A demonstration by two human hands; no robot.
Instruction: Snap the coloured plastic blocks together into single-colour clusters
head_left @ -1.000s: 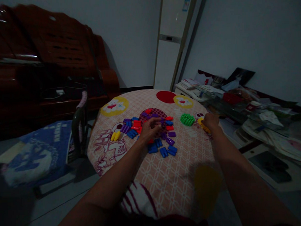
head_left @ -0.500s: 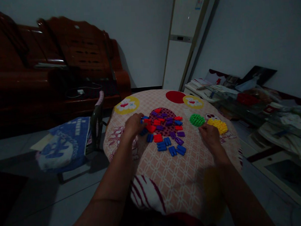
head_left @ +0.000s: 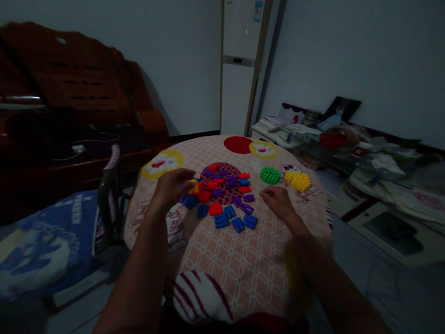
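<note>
Chair (head_left: 107,205): beside the table (head_left: 229,252), past its left edge.

Left hand (head_left: 168,188): over the table's left part; fingers narrow, holding a yellow block.

Yellow block (head_left: 194,187): one, at the left fingertips, on their right side; partly covered, long axis and heading not readable; just beside the red and blue pieces.

Blue blocks (head_left: 221,220): several; nearest the person, one points away from the body, others lie nearer crosswise. Open cloth from these to the near edge.

Red blocks (head_left: 215,209): several, scattered, mostly crosswise.

Purple blocks (head_left: 247,209): several; the nearest set aslant.

Green cluster (head_left: 270,175): one, wider than deep; beyond the right hand (head_left: 280,201), apart from it. Right hand: fingers curled, close together; whether anything is held cannot be told. Open cloth between it and the near edge.

Yellow cluster (head_left: 298,181): one, long axis left to right, sloping nearer at its right end; near the table's right edge.
</note>
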